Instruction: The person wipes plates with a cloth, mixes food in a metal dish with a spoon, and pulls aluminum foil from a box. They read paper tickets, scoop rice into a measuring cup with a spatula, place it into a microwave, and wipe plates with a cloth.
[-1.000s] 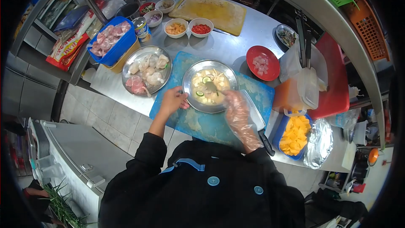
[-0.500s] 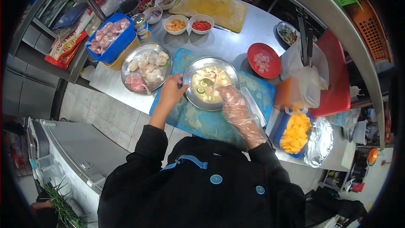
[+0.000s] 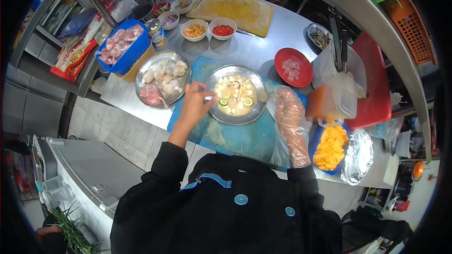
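Note:
A round metal dish [image 3: 245,121] holds pale liquid with white cubes, thin strips and green-rimmed lime halves [image 3: 248,102]. It sits on a worn blue cutting board [image 3: 221,136]. At its left rim is my bare left hand [image 3: 193,106], fingers pinched together near a small white bit that I cannot make out. My right hand [image 3: 289,113], in a clear plastic glove, is closed on the handle of a spoon [image 3: 263,96] at the dish's right rim. The glove and forearm hide part of the board. A metal plate [image 3: 140,82] of raw meat pieces stands left of my left hand.
Behind are small bowls of chopped orange [image 3: 194,30] and red [image 3: 222,30] food and a yellow board [image 3: 235,14]. At right stand a red plate [image 3: 293,68], a plastic container [image 3: 341,96], a blue tub of yellow pieces [image 3: 329,148] and foil [image 3: 358,157]. A blue tub of meat [image 3: 125,59] stands left.
My right hand has moved right, from over the dish to its right rim, where a spoon now shows. My left hand has lifted slightly, its fingers now pinched. The lime halves have shifted.

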Tool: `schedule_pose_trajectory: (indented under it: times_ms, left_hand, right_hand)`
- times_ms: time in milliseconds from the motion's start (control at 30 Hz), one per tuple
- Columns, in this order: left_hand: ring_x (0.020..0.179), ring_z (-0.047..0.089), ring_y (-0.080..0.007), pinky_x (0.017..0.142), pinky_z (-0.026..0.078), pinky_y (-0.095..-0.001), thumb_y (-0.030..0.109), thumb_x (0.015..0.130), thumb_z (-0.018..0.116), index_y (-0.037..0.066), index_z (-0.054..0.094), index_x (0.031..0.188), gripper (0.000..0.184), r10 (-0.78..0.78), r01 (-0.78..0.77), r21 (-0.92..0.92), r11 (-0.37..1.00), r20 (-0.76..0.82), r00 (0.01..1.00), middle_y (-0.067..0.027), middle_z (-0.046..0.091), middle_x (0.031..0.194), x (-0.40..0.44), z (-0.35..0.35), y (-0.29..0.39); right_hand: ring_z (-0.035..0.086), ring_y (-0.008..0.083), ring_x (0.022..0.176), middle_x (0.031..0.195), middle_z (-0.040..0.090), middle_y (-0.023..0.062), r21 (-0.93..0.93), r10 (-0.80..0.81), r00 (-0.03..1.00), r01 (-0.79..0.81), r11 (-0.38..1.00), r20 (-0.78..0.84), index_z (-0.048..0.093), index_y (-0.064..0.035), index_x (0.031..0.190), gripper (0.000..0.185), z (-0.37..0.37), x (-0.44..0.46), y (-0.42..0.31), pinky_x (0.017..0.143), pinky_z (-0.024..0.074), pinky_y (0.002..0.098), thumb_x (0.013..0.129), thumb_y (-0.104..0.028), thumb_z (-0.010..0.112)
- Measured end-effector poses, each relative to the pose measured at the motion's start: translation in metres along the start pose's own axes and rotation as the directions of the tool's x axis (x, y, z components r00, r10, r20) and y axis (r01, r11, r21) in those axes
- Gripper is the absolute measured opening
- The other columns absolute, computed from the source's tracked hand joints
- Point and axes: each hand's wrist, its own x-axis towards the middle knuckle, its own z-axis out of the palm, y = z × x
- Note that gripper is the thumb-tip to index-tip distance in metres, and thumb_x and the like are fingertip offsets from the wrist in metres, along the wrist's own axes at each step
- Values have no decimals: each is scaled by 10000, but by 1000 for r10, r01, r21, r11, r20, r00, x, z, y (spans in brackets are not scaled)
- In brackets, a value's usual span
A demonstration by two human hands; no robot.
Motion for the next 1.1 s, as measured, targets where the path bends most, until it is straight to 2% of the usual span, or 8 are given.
schedule_pose_trajectory:
  times_ms: [67,233,467,600,733,867,967,1100]
  left_hand:
    - [976,439,-286,846,392,-369,89,631,726,105,703,807,179,67,-66,-32,997,50,997,-93,504,1006,2,5,5]
    - [1020,405,-272,848,370,-366,97,603,730,109,709,775,174,180,-191,30,981,223,958,-74,481,1060,20,7,10]
    - [1009,408,-270,867,352,-369,121,619,736,115,697,845,229,190,-237,121,964,313,931,-65,459,1061,49,15,7]
    - [1010,410,-273,855,361,-369,102,606,745,113,693,830,229,221,-249,79,965,265,939,-69,463,1041,53,10,11]
    - [1004,417,-269,863,365,-367,103,603,743,97,691,817,220,89,-102,124,987,107,990,-82,478,1006,47,0,2]
    - [962,480,-293,844,407,-372,81,609,745,59,665,893,296,-87,87,135,987,-7,996,-109,510,977,34,2,-21]
    - [884,556,-284,792,452,-362,63,620,739,31,643,940,335,-202,204,-23,979,63,977,-132,560,939,27,2,-28]
    - [760,619,-247,703,495,-339,38,638,723,4,629,958,336,-229,239,-126,963,85,970,-150,614,867,23,3,-29]
  right_hand:
    - [498,109,536,707,560,10,-96,28,1000,-27,995,11,581,-28,899,180,1,-10,15,494,410,244,924,-155,457]
    - [528,84,573,689,550,33,597,424,898,-404,693,116,546,-28,914,160,5,-22,19,467,431,233,918,-175,483]
    - [520,68,563,710,560,31,589,414,891,-437,679,184,551,-27,939,213,6,-32,13,474,436,215,933,-224,469]
    - [569,142,618,749,595,82,311,5,997,-30,950,79,565,-24,977,191,11,-32,-10,567,471,282,933,-176,457]
    - [598,177,754,813,616,106,189,-517,849,492,850,112,582,-34,984,177,27,-14,-39,674,478,332,921,-155,468]
    - [584,193,797,818,608,96,255,-274,809,159,954,520,592,-43,965,177,32,-12,-53,705,467,372,922,-159,465]
    - [560,155,781,794,586,86,-17,-582,689,651,759,433,601,-44,959,202,51,-9,-37,679,459,314,915,-204,487]
    - [575,218,785,835,599,116,437,115,917,-289,852,382,603,-35,943,141,40,12,-39,683,472,318,864,-107,510]
